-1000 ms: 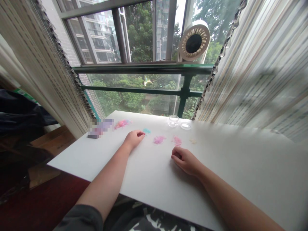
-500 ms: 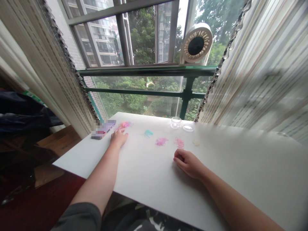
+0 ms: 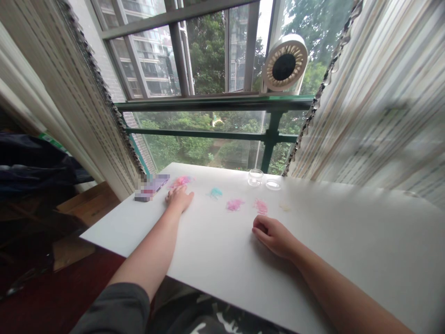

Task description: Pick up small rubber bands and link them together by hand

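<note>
On the white table, my left hand reaches out palm down, fingers extended and thumb apart. Its fingertips are at the near edge of a mixed pile of thin pink, orange and purple strands that look like small elastic bands. To the right lie a turquoise pile, a purple pile, a pink pile and a faint yellowish pile. My right hand rests on its side just in front of the pink pile, fingers curled in, with nothing visible in it.
A clear round jar stands at the back of the table, with a clear lid beside it. Left of my left hand lies a phone-like flat object, partly blurred. A white fan is by the window, between curtains.
My left hand has shifted slightly to the right along the near side of the mixed pile. My right hand keeps its curled pose in the same place.
</note>
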A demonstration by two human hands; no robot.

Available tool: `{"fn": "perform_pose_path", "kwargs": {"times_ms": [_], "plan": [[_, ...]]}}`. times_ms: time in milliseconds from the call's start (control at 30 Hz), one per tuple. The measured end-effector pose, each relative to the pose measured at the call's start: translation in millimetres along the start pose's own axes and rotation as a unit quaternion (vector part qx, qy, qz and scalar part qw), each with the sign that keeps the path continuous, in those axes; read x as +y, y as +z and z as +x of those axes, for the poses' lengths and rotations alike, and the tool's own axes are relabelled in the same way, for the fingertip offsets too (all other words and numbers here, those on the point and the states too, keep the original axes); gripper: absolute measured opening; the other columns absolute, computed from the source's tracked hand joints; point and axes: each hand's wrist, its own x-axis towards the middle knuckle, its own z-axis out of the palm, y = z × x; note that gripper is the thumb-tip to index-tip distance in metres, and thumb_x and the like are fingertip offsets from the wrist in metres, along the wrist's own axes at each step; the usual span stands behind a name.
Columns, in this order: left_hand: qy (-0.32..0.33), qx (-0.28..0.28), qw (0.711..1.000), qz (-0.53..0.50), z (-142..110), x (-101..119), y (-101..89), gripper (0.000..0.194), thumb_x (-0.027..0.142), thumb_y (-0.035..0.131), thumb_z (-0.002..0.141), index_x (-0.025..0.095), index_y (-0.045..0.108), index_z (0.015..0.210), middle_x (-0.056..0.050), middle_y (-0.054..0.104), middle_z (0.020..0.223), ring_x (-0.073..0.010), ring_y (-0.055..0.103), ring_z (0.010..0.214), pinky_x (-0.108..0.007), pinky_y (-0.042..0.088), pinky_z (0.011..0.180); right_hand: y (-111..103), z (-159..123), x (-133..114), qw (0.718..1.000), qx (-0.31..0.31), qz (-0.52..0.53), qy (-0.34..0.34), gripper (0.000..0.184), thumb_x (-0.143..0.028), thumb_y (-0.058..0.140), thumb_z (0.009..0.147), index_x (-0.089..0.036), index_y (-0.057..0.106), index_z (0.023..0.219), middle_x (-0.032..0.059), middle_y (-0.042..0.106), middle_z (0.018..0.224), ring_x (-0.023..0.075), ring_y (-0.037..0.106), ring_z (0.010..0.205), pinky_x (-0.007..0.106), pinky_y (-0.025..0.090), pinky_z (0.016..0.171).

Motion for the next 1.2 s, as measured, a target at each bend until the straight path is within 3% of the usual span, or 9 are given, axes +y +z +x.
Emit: {"fn": "perform_pose_path", "kwargs": {"times_ms": [300,600,767,1200], "plan": [[-0.003,0.014,1.000,-0.011,2,-5,0.7,0.050,0.044,0.050,0.074,0.024,0.053,0.119,-0.008,0.045,0.132,-0.0338,0.038,0.120,-0.046,0.034,0.095,-1,-1,-1,1.000,0.000,0.007,-0.001,0.011,-0.025,0.046,0.079,-0.018,0.046,0.071,-0.0044,0.045,0.056,0.0095,0.038,0.052,0.022,0.028,0.050],[0.028,0.044,0.999,-0.004,7,-14,0.8,0.046,0.038,0.048,0.076,0.016,0.054,0.116,-0.010,0.054,0.122,-0.0250,0.047,0.114,-0.033,0.032,0.100,-1,-1,0,1.000,0.002,0.001,0.001,0.011,-0.025,0.047,0.078,-0.018,0.047,0.070,-0.0043,0.045,0.056,0.0099,0.039,0.052,0.022,0.029,0.051],[0.036,0.054,0.998,0.004,5,-11,1.0,0.050,0.041,0.048,0.075,0.015,0.053,0.118,-0.011,0.048,0.129,-0.0268,0.043,0.118,-0.035,0.031,0.101,-1,0,-1,1.000,0.000,0.004,0.001,0.010,-0.024,0.046,0.078,-0.018,0.047,0.070,-0.0041,0.045,0.056,0.0099,0.039,0.052,0.022,0.029,0.051],[-0.005,0.001,1.000,0.002,0,-5,-3.2,0.054,0.048,0.048,0.073,0.021,0.054,0.119,-0.007,0.047,0.130,-0.0332,0.043,0.115,-0.042,0.037,0.096,-1,-1,-2,1.000,0.002,-0.003,0.001,0.010,-0.025,0.047,0.078,-0.019,0.047,0.070,-0.0043,0.045,0.056,0.0098,0.039,0.052,0.022,0.028,0.051]]}}
